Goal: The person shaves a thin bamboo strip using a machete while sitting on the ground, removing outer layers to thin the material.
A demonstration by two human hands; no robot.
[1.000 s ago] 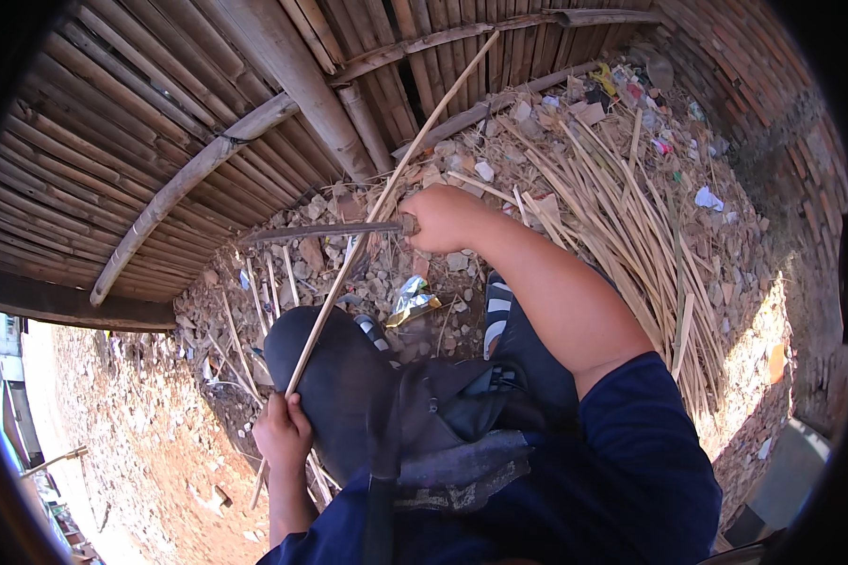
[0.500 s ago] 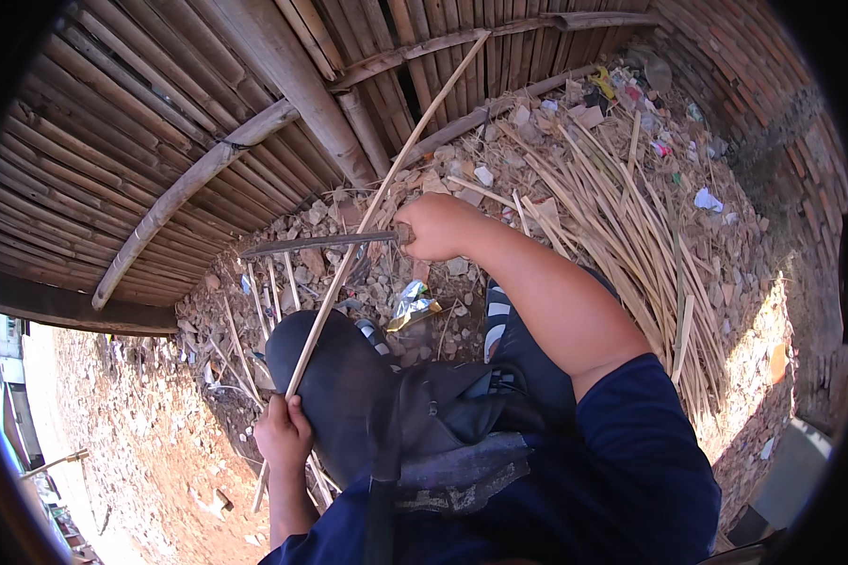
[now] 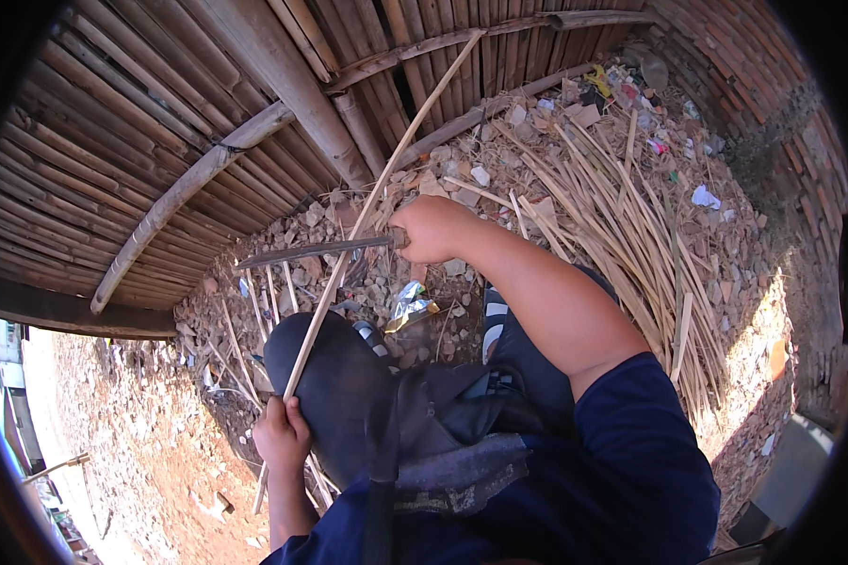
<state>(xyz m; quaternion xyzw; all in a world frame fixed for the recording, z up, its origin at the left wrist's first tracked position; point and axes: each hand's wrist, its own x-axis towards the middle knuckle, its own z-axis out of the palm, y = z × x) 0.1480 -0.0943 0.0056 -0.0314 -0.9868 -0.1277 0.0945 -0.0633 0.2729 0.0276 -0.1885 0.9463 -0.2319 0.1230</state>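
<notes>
Watching remotely, I log a bamboo strip (image 3: 312,330) slanting from beside the left knee (image 3: 339,405) to beyond the far edge of the rubble ground (image 3: 160,471). Judged light, springy, fairly stiff; edges probably splintery. Best hold: near the lower end, thumb along the flat face. Left hand (image 3: 282,431) grasps it there, fingers wrapped, thumb uppermost, wrist low by the knee. Right hand (image 3: 427,229) is clenched on the handle of a long dark blade (image 3: 292,254) crossing the strip; contact unclear. Right elbow out, forearm angled inward. Strip pile (image 3: 622,245) lies toward the ground's right edge.
</notes>
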